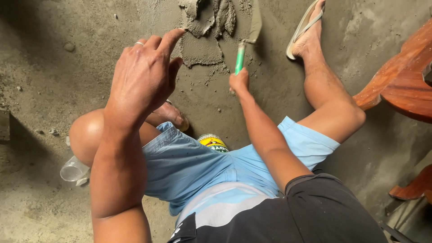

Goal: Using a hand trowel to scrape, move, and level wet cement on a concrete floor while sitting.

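One trowel (248, 33), one mortar patch (204, 31), two hands.
Right hand (238, 82) grips the trowel's green handle, blade by the wet mortar on the floor; left hand (144, 74) hovers empty, fingers loosely spread, nearer the camera.

Open floor: stretched bare and grey at far left (40, 67).
Ahead: blocked by lumpy wet grey mortar patch (202, 45).
Right: hemmed by reddish-brown carved wooden furniture (400, 81).
Low left: clear plastic cup (73, 171) lay beside bent knee.
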